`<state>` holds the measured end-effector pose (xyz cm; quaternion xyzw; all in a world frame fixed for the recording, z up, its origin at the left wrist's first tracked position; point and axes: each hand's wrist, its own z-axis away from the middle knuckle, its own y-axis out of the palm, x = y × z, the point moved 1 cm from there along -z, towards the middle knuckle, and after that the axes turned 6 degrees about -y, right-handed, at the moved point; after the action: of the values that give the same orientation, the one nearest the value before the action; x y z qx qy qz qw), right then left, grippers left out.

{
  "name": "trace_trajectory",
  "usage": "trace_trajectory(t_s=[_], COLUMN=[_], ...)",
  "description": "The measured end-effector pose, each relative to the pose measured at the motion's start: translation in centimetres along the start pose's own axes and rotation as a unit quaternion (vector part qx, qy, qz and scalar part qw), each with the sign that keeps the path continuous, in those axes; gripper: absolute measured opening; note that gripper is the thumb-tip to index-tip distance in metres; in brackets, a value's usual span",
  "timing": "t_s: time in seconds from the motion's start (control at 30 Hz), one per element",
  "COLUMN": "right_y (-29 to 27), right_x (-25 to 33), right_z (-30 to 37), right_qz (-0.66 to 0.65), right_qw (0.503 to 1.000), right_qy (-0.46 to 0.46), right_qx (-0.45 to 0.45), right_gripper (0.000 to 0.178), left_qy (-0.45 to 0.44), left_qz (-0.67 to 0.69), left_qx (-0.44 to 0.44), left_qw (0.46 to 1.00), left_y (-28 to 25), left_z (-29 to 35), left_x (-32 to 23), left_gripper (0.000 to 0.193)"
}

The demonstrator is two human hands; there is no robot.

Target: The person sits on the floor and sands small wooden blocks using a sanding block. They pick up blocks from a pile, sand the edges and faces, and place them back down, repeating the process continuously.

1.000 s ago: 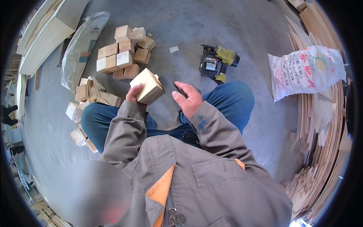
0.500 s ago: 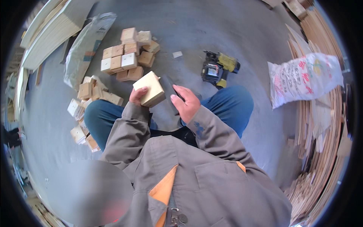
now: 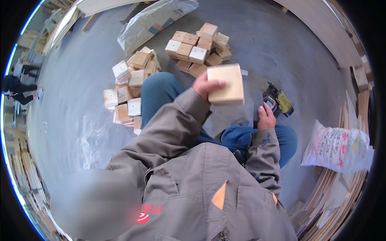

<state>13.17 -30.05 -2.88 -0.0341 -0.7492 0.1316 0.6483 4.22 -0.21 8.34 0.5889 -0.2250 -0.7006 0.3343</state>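
Observation:
My left hand (image 3: 207,86) grips a square, pale wooden block (image 3: 227,85), thumb across its upper face, raised in front of my knees. To its right, lower down, my right hand (image 3: 266,118) is closed around a dark, flat, narrow tool (image 3: 257,105) whose exact kind I cannot make out. Just beyond that hand lies a yellow and black nail gun (image 3: 279,100) on the floor. Past the raised block stands a stack of similar wooden blocks (image 3: 191,39). Another heap of blocks (image 3: 128,90) spreads beside my left knee.
A clear plastic sack (image 3: 150,26) lies behind the blocks. At the right, a white printed sack (image 3: 339,148) rests by long wooden strips (image 3: 341,201). Large boards (image 3: 317,30) lean at the far right. Another person (image 3: 20,86) is at the far left.
My view has swung left. The left hand has carried the block away from the dark tool, turning its broad face upward. My right hand, still holding the tool, is now lower and near the nail gun.

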Motion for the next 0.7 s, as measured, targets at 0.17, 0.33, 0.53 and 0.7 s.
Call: trace_trajectory(t_s=[0.17,0.33,0.53,0.7], right_y=[-0.7,0.1,-1.0,0.6], right_x=[1.1,2.5,-0.1,0.3], right_z=[-0.1,0.5,0.2,0.0], right_qz=[-0.042,-0.028,0.005,0.041], right_qw=[0.998,0.995,0.993,0.989], right_qy=[0.043,0.094,0.107,0.111], right_qx=[-0.012,0.022,0.054,0.084], right_gripper=[0.044,0.045,0.043,0.045], left_qy=[0.062,0.224,0.216,0.177], left_qz=[0.038,-0.029,-0.143,-0.065], left_qx=[-0.106,-0.25,-0.397,-0.544], left_qw=[0.992,0.942,0.881,0.818], left_y=[-6.0,-14.1,-23.9,-29.7], left_z=[4.7,13.5,25.9,33.1], left_x=[-11.8,-16.2,-10.0,-0.6], left_gripper=[0.061,0.065,0.069,0.069])
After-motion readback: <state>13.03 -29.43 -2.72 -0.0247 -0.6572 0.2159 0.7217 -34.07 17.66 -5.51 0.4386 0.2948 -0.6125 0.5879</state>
